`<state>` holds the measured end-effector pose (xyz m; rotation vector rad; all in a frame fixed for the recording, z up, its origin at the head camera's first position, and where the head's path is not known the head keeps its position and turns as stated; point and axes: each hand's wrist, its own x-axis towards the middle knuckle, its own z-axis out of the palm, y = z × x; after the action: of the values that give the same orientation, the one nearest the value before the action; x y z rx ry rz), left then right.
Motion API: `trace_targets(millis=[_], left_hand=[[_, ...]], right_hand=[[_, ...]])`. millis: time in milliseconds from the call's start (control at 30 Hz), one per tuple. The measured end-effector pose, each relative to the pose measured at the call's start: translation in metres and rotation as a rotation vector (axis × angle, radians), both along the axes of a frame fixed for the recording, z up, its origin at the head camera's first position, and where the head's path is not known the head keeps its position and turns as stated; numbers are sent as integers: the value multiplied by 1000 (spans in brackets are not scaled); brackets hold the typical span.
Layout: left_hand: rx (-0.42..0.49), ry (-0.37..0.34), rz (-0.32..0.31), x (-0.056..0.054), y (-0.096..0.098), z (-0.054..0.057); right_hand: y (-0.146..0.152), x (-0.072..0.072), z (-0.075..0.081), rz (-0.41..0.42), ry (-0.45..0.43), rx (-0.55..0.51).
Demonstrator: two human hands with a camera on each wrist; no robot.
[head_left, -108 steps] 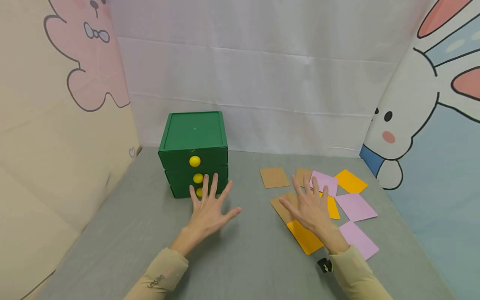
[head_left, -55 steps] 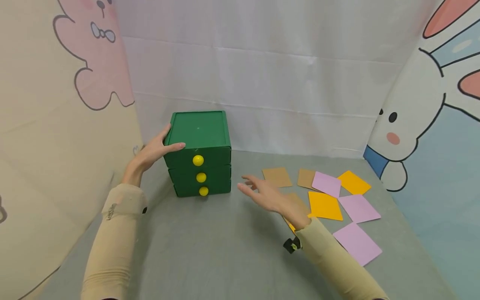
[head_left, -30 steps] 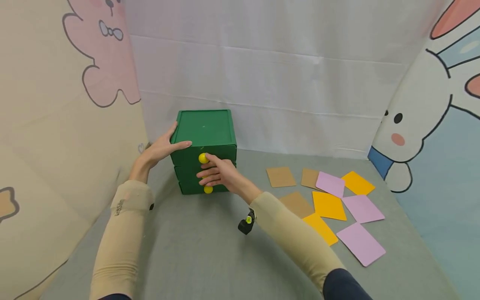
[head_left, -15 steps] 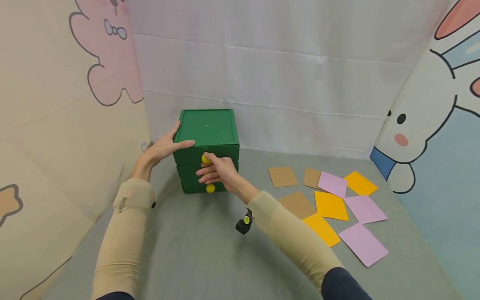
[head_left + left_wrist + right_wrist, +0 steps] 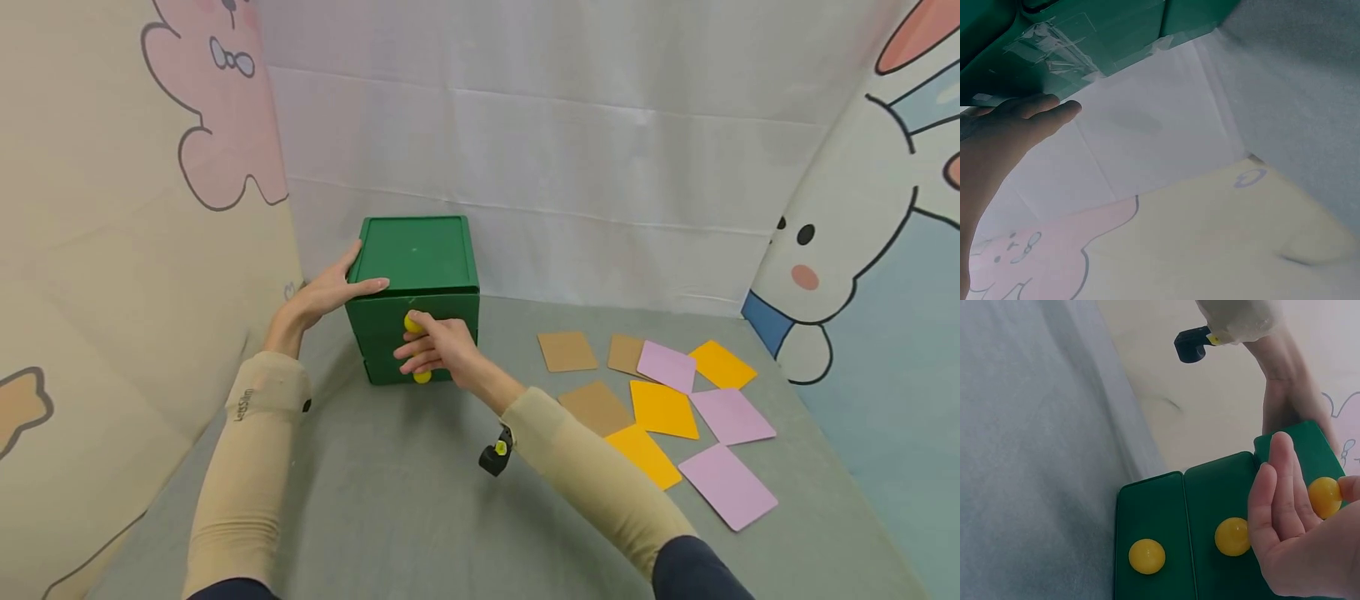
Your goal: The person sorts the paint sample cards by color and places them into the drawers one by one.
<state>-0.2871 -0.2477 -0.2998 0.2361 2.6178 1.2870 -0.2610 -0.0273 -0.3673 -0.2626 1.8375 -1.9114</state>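
Observation:
A small green drawer cabinet point(image 5: 414, 250) with three stacked drawers and round yellow knobs stands at the back left of the table. My left hand point(image 5: 318, 296) rests on its left side, thumb lying over the top near the front edge, fingers straight against the side wall. With thumb and index finger, my right hand point(image 5: 453, 350) pinches the top knob point(image 5: 1322, 497); its other fingers extend loosely in front of the lower drawers. The top drawer point(image 5: 375, 315) sits slightly forward, with a thin dark gap under the cabinet top. The right wrist view shows the middle knob point(image 5: 1232, 536) and bottom knob point(image 5: 1147, 556).
Flat square paper cards lie to the right: brown ones point(image 5: 567, 352), orange ones point(image 5: 663, 408) and purple ones point(image 5: 729, 487), some overlapping. A white cloth wall point(image 5: 562, 183) stands close behind the cabinet, with printed cloth walls on both sides.
Both hands were spread above the table. The left moved onto the cabinet's side; the right crossed from over the cards to the top knob. Just now the top drawer came forward slightly.

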Motion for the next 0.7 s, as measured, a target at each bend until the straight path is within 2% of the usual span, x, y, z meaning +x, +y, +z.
trace_targets(millis=[133, 433, 700], left_hand=[[1, 4, -8, 4, 2, 4], [18, 3, -11, 1, 0, -2], [22, 2, -10, 1, 0, -2]], right_hand=[[2, 5, 0, 15, 2, 15], [8, 19, -1, 48, 19, 17], [12, 33, -3, 61, 39, 10]])
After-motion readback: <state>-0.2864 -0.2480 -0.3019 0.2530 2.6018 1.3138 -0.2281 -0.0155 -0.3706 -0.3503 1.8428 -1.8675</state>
